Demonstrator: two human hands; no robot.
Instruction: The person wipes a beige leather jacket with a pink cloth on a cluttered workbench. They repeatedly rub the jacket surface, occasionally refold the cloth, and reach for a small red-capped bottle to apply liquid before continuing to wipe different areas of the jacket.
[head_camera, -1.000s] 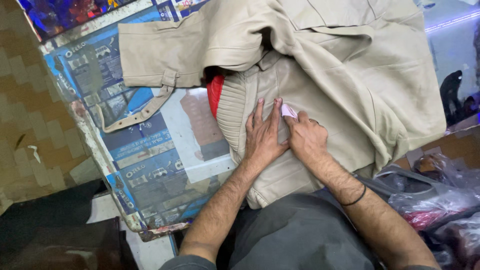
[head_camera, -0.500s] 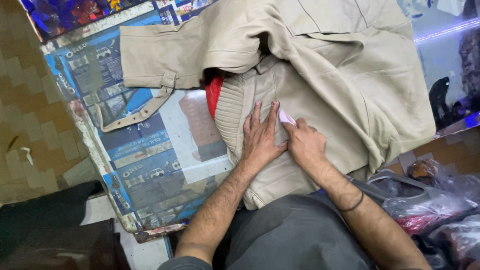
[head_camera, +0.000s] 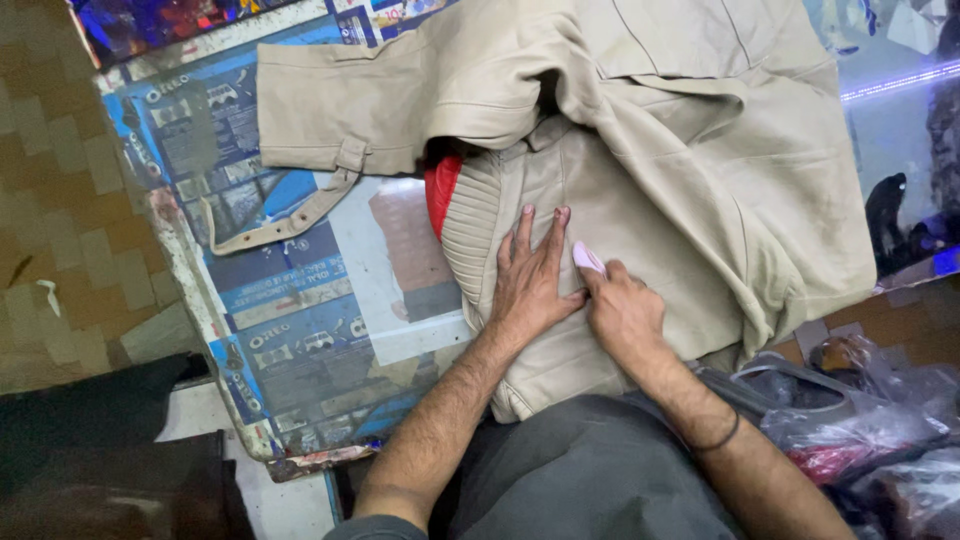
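Centrally, the left hand (head_camera: 530, 285) lies flat, fingers spread, pressing the beige leather jacket (head_camera: 650, 160) on the counter (head_camera: 300, 320). Just beside it to its right, thumbs touching, the right hand (head_camera: 622, 315) pinches a small pink chalk piece (head_camera: 588, 258), angled up-left, against the jacket's panel.

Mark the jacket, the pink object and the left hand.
jacket (head_camera: 690, 190), head view, on the smooth beige panel right of the collar.
pink object (head_camera: 587, 257), head view, on its tip showing above the right hand.
left hand (head_camera: 530, 285), head view, on the back of the hand, flat on the jacket.
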